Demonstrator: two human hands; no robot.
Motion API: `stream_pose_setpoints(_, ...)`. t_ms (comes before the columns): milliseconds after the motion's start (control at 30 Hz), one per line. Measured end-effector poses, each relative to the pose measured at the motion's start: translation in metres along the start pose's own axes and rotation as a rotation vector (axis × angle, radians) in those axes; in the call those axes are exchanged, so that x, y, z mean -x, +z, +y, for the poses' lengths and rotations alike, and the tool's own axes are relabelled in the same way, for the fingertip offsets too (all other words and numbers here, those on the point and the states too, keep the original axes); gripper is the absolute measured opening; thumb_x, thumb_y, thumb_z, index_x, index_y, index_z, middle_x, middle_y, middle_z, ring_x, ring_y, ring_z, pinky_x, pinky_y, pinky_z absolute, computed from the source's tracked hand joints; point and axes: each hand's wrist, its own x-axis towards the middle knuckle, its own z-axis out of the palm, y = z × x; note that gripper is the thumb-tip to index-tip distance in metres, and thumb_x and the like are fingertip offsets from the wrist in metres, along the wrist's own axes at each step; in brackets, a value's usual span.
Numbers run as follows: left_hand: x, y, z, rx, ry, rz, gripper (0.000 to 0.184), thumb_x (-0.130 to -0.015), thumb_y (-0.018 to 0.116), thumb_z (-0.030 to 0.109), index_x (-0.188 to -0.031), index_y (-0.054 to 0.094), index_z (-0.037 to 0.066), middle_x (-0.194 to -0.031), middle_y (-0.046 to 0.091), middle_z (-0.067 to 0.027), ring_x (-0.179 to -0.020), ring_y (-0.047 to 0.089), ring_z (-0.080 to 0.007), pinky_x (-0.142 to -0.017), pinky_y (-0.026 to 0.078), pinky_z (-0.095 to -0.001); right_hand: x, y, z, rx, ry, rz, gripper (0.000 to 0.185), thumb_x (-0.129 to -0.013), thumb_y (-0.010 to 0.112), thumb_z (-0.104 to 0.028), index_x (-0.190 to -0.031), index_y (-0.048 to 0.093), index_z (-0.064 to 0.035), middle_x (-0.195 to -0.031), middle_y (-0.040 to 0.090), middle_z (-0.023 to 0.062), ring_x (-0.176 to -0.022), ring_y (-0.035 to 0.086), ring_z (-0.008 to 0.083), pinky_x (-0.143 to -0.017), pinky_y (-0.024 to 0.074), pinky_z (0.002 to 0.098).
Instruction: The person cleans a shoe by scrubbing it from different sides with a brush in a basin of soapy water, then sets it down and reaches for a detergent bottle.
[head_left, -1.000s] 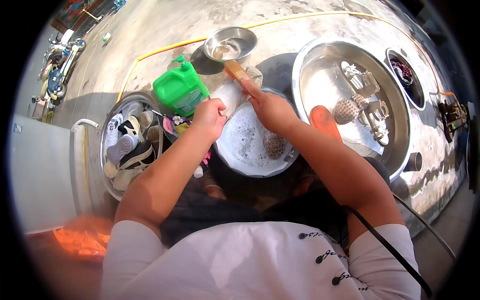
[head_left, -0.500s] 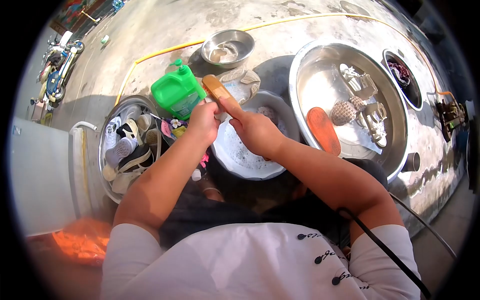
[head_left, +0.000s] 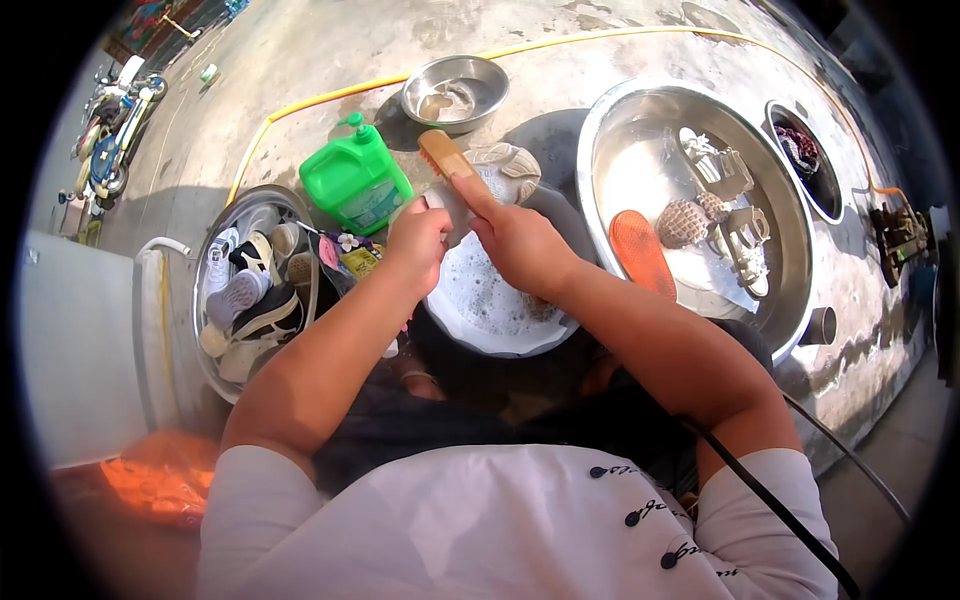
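Note:
My right hand [head_left: 525, 248] is closed around the handle of a wooden scrubbing brush [head_left: 446, 156], its bristles facing left. My left hand [head_left: 418, 240] grips a pale shoe [head_left: 508, 168], whose patterned sole end points away from me; the brush hides part of it. Both hands are over a white basin [head_left: 470, 345] of sudsy water. Something brownish partly shows in the suds near my right wrist. A green pump jug [head_left: 356, 180] stands upright just beyond my left hand.
A metal basin of several shoes [head_left: 262, 295] sits at left. On the right, a large metal tub [head_left: 597, 150] holds sandals [head_left: 745, 245] and an orange insole [head_left: 642, 255]. A small metal bowl [head_left: 455, 66] and a yellow hose [head_left: 560, 42] lie beyond; a dark bucket [head_left: 825, 185] stands far right.
The brush and my right hand have shifted slightly right and nearer to me. The shoe has moved a little right with my left hand. Both grips stay the same.

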Motion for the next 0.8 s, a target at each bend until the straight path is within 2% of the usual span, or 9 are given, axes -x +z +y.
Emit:
stream_pose_setpoints(167, 0.007, 0.005, 0.006, -0.011, -0.005, -0.106, 0.054, -0.073, 0.044, -0.006, -0.126, 0.048, 0.009, -0.112, 0.057, -0.0021, -0.091, 0.055, -0.0113, -0.07, 0.041, -0.025, -0.015, -0.016, 0.028, 0.041, 0.024, 0.106, 0.053, -0.095, 0.052, -0.02, -0.145, 0.035, -0.0276, -0.095, 0.066, 0.0231, -0.086, 0.064, 0.0397, -0.076, 0.049, 0.0468)
stream_pose_setpoints(233, 0.0, -0.002, 0.001, -0.07, -0.01, -0.107, 0.055, -0.074, 0.043, -0.006, -0.127, 0.048, 0.007, -0.112, 0.057, -0.0036, -0.096, 0.056, -0.0127, -0.079, 0.046, -0.0275, -0.009, -0.009, 0.022, 0.018, 0.02, 0.118, 0.053, -0.095, 0.051, -0.02, -0.146, 0.035, -0.0262, -0.096, 0.066, 0.0229, -0.086, 0.064, 0.0406, -0.075, 0.0492, 0.0467)
stream_pose_setpoints(300, 0.004, 0.0, 0.003, -0.001, -0.015, -0.095, 0.055, -0.074, 0.043, -0.007, -0.128, 0.046, 0.004, -0.112, 0.058, -0.005, -0.101, 0.057, -0.0144, -0.086, 0.046, -0.0292, 0.006, 0.01, 0.002, 0.008, -0.196, 0.107, 0.051, -0.095, 0.049, -0.02, -0.144, 0.035, -0.0224, -0.09, 0.068, 0.0183, -0.075, 0.064, 0.0384, -0.067, 0.0496, 0.0493)
stream_pose_setpoints(333, 0.014, 0.012, 0.008, 0.07, 0.003, -0.007, 0.044, -0.075, 0.043, -0.005, -0.117, 0.053, 0.001, -0.106, 0.059, -0.0055, -0.086, 0.057, -0.0129, -0.071, 0.046, -0.0251, 0.009, 0.008, -0.004, -0.071, -0.129, -0.019, 0.054, -0.096, 0.049, -0.018, -0.147, 0.033, -0.0254, -0.101, 0.065, 0.0235, -0.09, 0.063, 0.0413, -0.079, 0.0493, 0.044)
stream_pose_setpoints(433, 0.006, 0.005, 0.001, 0.026, 0.008, -0.066, 0.045, -0.076, 0.042, -0.004, -0.119, 0.052, 0.001, -0.109, 0.059, -0.007, -0.093, 0.058, -0.0136, -0.077, 0.047, -0.026, -0.011, -0.024, 0.007, -0.005, 0.14, -0.01, 0.055, -0.095, 0.052, -0.016, -0.147, 0.033, -0.0252, -0.104, 0.064, 0.0243, -0.094, 0.063, 0.0412, -0.082, 0.0486, 0.0422)
stream_pose_setpoints(567, 0.003, 0.0, -0.002, 0.013, 0.031, -0.052, 0.054, -0.074, 0.042, -0.007, -0.127, 0.048, 0.002, -0.117, 0.058, -0.0071, -0.105, 0.058, -0.0174, -0.089, 0.046, -0.0292, 0.004, -0.004, -0.01, -0.041, -0.025, -0.004, 0.052, -0.097, 0.049, -0.019, -0.147, 0.034, -0.0246, -0.107, 0.064, 0.0246, -0.096, 0.063, 0.0408, -0.082, 0.049, 0.0403)
stream_pose_setpoints(633, -0.001, -0.006, -0.001, 0.027, 0.013, -0.047, 0.053, -0.074, 0.042, -0.006, -0.126, 0.049, 0.002, -0.116, 0.058, -0.0068, -0.106, 0.057, -0.0173, -0.09, 0.045, -0.0292, 0.004, 0.006, -0.008, -0.107, -0.227, 0.069, 0.054, -0.095, 0.05, -0.016, -0.145, 0.034, -0.0228, -0.091, 0.066, 0.0244, -0.082, 0.064, 0.0422, -0.074, 0.0492, 0.0482)
stream_pose_setpoints(700, -0.003, -0.007, -0.004, 0.015, 0.026, -0.069, 0.05, -0.075, 0.042, -0.006, -0.124, 0.051, 0.003, -0.114, 0.059, -0.0064, -0.105, 0.057, -0.0167, -0.089, 0.045, -0.0291, -0.01, -0.014, 0.008, -0.015, -0.009, 0.069, 0.054, -0.094, 0.051, -0.017, -0.145, 0.035, -0.0219, -0.093, 0.066, 0.0238, -0.085, 0.064, 0.0419, -0.075, 0.0493, 0.0475)
stream_pose_setpoints(800, 0.002, -0.001, -0.001, -0.018, 0.05, -0.053, 0.048, -0.075, 0.042, -0.005, -0.122, 0.052, 0.002, -0.114, 0.059, -0.0065, -0.103, 0.058, -0.0171, -0.089, 0.046, -0.0294, -0.014, -0.018, 0.01, 0.0, 0.037, 0.066, 0.052, -0.096, 0.05, -0.02, -0.145, 0.035, -0.022, -0.097, 0.065, 0.0254, -0.089, 0.064, 0.0417, -0.078, 0.0489, 0.0473)
